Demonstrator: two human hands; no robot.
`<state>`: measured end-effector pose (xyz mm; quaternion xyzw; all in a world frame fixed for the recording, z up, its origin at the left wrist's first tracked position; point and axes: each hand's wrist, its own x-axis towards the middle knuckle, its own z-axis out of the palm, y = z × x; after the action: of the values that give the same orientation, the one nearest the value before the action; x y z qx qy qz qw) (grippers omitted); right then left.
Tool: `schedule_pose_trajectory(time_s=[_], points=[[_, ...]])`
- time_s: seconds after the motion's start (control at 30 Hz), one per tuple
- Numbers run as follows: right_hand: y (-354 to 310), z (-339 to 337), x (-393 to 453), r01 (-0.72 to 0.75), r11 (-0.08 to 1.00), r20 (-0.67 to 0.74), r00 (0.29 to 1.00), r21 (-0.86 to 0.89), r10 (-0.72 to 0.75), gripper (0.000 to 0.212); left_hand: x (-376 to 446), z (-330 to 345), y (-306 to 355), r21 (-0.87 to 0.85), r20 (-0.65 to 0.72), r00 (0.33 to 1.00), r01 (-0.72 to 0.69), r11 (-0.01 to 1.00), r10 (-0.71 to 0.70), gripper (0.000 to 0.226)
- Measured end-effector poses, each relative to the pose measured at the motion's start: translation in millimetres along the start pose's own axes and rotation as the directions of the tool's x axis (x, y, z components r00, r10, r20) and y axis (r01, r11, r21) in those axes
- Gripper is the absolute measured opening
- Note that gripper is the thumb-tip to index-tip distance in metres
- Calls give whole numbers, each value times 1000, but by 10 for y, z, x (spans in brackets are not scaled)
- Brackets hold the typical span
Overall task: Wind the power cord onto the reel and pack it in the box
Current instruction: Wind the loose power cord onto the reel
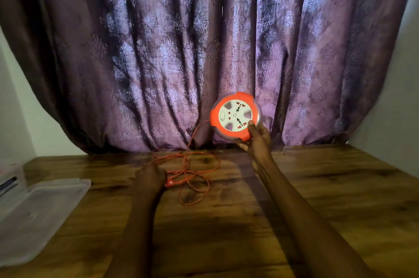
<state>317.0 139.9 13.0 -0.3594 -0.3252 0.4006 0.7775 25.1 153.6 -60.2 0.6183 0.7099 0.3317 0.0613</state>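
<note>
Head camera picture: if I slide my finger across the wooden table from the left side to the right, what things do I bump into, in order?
Clear plastic lid → left hand gripping the thin orange power cord → loose tangle of orange cord → right hand holding up the round orange-and-white cord reel.

The left hand (150, 175) shows only its back, so the fingers are hidden and I cannot tell if they pinch the orange cord (192, 173) near the plug (169, 183). The right hand (257, 139) covers the lower right edge of the reel (234, 117), and the socket marks on its face are too blurred to read. The clear box (13, 178) and the lid (43, 214) are cut off by the left edge.
</note>
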Motion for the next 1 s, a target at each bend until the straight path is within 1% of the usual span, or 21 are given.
schedule_pose_trajectory(time_s=[0.1,0.13,0.2,0.23,0.27,0.3,0.33,0.37,0.4,0.47,0.5,0.57,0.6,0.67,0.73,0.77,0.83,0.9,0.93,0.97,1.0], points=[[71,13,-58,-21,1000,-3,1000,-11,21,41,-31,-42,226,-131,-121,978,-184,974,168,25],[98,1,-76,-22,1000,-6,1000,-19,22,42,-61,-62,322,-144,-184,958,-246,959,218,22],[163,-36,-102,-12,999,-12,1000,-34,12,44,-137,-115,506,-106,-330,891,-362,926,311,18],[193,-60,-109,-6,999,-11,1000,-32,6,42,-181,-136,576,-122,-380,851,-434,893,362,19],[220,-79,-115,-6,1000,-8,1000,-21,6,39,-223,-147,635,-194,-402,818,-516,835,412,21],[247,-101,-125,-9,1000,-6,1000,-1,9,35,-273,-141,693,-305,-393,803,-573,761,447,24],[273,-114,-135,-9,1000,-7,1000,26,9,32,-329,-111,760,-422,-353,813,-580,697,463,26],[302,-128,-147,-10,999,-10,1000,49,11,29,-385,-65,842,-539,-283,837,-543,644,469,28],[334,-135,-162,-18,998,-12,1000,68,19,26,-439,-5,936,-661,-170,869,-451,600,465,30],[417,-137,-201,-66,988,8,998,140,66,26,-550,176,1118,-842,82,896,-172,511,436,32],[459,-133,-220,-107,977,33,994,184,103,31,-585,268,1185,-882,173,897,-43,469,407,31],[531,-130,-255,-175,956,86,984,233,159,43,-591,398,1241,-905,267,903,113,411,338,28],[559,-128,-260,-192,950,110,979,248,169,46,-580,414,1247,-914,300,905,182,363,301,28],[604,-122,-254,-214,936,155,972,278,176,47,-557,397,1227,-920,370,902,325,217,220,20],[622,-109,-275,-217,935,201,966,281,163,46,-534,370,1188,-922,388,909,378,87,153,6],[620,-102,-300,-214,941,225,962,260,157,46,-532,353,1179,-926,378,917,377,31,127,4],[599,-86,-361,-205,964,245,956,167,161,47,-525,325,1157,-935,349,934,353,-43,82,8],[589,-64,-416,-173,982,227,962,70,153,43,-511,280,1138,-937,331,941,336,-99,65,12],[583,-48,-441,-136,990,216,968,29,127,40,-496,261,1125,-937,320,945,326,-125,67,17],[565,-39,-461,-63,997,208,976,-38,70,41,-478,245,1117,-940,305,950,311,-140,64,21],[531,-41,-474,58,986,206,978,-155,-25,46,-460,238,1113,-948,283,958,288,-134,51,23]])
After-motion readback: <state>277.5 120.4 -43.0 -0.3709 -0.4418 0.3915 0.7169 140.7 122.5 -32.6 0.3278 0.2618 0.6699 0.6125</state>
